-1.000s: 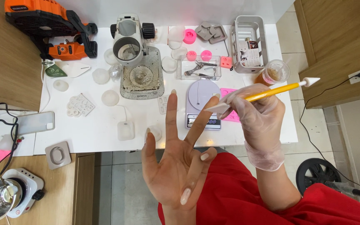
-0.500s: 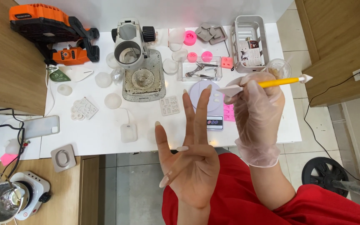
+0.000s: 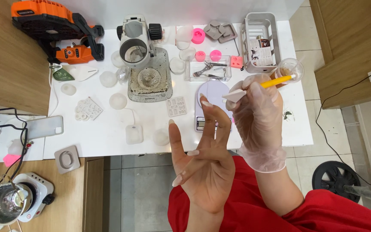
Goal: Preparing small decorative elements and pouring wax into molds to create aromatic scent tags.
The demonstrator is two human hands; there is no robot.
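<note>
The right hand, in a clear glove, has its fingers clamped on a yellow-handled tool with a flat white blade. The tool lies slanted: its blade end points left and down, over the small digital scale, and its handle end points right and up, reaching to the clear plastic cup near the right part of the bench. Whether the handle tip touches the cup cannot be told.

The left hand is bare and holds nothing. Its fingers are spread apart and raised, palm toward the camera, the tips of two fingers standing just left of the tool's blade without touching it. This hand hangs over the near edge of the bench, above the floor and a red garment.

The scale sits near the front edge of the bench, between the two hands. Left of it lie a small white silicone mould and, further back, a stereo microscope on its stained base. Behind the scale stands a clear tray with metal tweezers, and a white wire basket stands at the back right. The bench's right edge runs close past the gloved hand, with tiled floor beyond. Bare bench surface shows at the front left, between a mould sheet and the scale.
</note>
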